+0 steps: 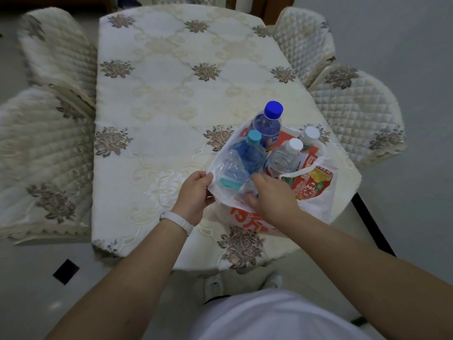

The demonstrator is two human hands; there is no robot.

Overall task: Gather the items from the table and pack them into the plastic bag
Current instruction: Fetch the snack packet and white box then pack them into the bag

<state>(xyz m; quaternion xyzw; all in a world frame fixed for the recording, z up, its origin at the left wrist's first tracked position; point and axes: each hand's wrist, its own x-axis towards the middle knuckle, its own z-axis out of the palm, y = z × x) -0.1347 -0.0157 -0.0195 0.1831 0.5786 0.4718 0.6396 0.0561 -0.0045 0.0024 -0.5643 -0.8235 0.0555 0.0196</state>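
our left hand [196, 192] pinches the rim of the white red-printed plastic bag [318, 207], our right hand [272, 197] dips in just beside it, grasp hidden, and with the clear capped plastic bottles [267, 126] already inside beyond both hands, packing seems nearly done.

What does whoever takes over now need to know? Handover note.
Left hand grips the near rim of the white plastic bag with red print.
Right hand reaches into its mouth; its grip is hidden.
Standing in the bag: dark-blue-capped clear bottle, teal-capped blue bottle, white-capped clear bottle, second white-capped bottle behind it.
Left: probably settle the contents, then gather the handles.
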